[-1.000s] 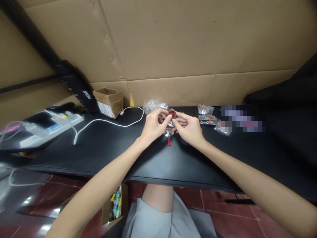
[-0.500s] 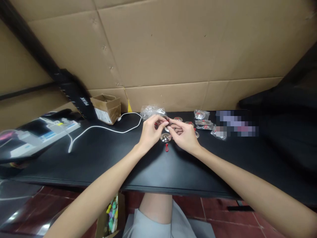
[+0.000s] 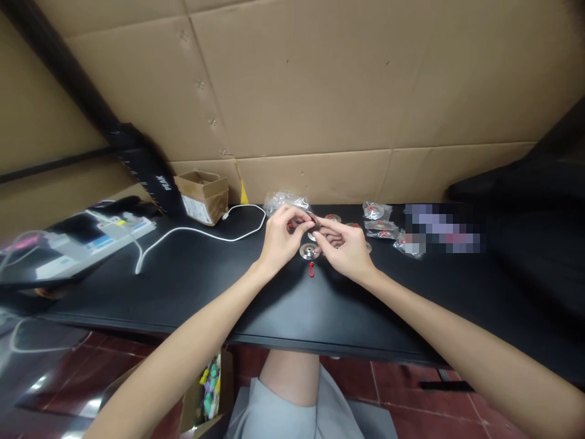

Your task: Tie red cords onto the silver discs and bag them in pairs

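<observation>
My left hand [image 3: 280, 239] and my right hand [image 3: 348, 247] meet above the black table [image 3: 237, 286], fingers pinched together on one small round metal disc with a red loop [image 3: 312, 221]. Just below the fingertips a second metal disc [image 3: 309, 251] lies flat on the table, its red clip [image 3: 311, 269] pointing toward me. More discs [image 3: 333, 218] lie behind my right hand, partly hidden by it.
Several small clear bags with discs [image 3: 378, 221] lie to the right, a crumpled clear bag [image 3: 283, 200] behind my hands. A small open cardboard box [image 3: 202, 195], a white cable [image 3: 192, 230] and a power strip [image 3: 109, 228] sit at left. Cardboard wall [image 3: 347, 91] behind.
Both hands stayed together on the disc, fingers shifting slightly. The view swung a little, so everything sits slightly right of where it was half a second ago.
</observation>
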{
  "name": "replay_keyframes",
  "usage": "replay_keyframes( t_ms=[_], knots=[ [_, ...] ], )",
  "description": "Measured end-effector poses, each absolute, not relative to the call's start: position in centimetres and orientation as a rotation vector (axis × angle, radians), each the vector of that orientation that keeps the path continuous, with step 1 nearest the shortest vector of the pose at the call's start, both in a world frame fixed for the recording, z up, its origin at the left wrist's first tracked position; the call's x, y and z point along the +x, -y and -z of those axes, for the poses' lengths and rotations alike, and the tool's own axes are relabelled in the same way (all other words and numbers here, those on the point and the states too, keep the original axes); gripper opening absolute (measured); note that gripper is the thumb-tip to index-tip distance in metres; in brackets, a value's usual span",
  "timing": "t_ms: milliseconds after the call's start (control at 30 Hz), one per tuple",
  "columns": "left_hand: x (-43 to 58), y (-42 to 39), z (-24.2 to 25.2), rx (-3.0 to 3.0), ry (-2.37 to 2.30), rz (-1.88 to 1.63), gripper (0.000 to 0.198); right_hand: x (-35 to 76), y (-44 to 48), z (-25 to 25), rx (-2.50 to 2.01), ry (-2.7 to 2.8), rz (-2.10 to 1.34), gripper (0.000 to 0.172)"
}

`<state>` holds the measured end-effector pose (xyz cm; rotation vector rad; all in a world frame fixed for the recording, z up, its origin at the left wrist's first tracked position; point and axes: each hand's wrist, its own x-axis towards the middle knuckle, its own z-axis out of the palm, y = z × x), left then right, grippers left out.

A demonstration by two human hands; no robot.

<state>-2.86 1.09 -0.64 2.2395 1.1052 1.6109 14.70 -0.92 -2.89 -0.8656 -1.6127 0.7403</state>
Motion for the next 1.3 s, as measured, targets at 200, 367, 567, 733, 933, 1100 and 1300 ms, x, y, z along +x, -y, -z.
replay_keyframes(
  t_ms=[200,367,567,733,933,1100,1300],
  knots=[
    [-2.8,-1.4,1.0,2.137,-1.179,-1.647,0.018,14.6,0.8,2.8,-0.881,1.578,-0.725,0.049],
    [-3.0,-1.5,0.9,2.074,-1.109,-1.422,0.031,14.9,0.7,2.7,-0.940,1.557,-0.630,0.046],
    [-2.1,-1.3,2.0,1.851,-1.005,-1.326,0.039,15.3,0.6,2.4,-0.974,1.660,-0.464,0.033],
    [-2.0,-1.6,2.3,1.747,-0.863,-1.379,0.036,15.2,0.6,2.1,-0.970,1.583,-0.631,0.036],
    [-2.4,-1.6,1.6,1.759,-0.824,-1.450,0.014,15.6,0.1,1.4,-0.934,1.453,-0.856,0.037],
    [-2.7,-1.3,1.2,1.905,-0.824,-1.467,0.007,15.9,-0.6,1.0,-0.967,1.330,-1.185,0.034],
    [-3.0,-1.5,1.4,1.960,-0.806,-1.367,0.008,16.5,-1.2,1.1,-0.943,1.325,-1.310,0.037]
  ],
)
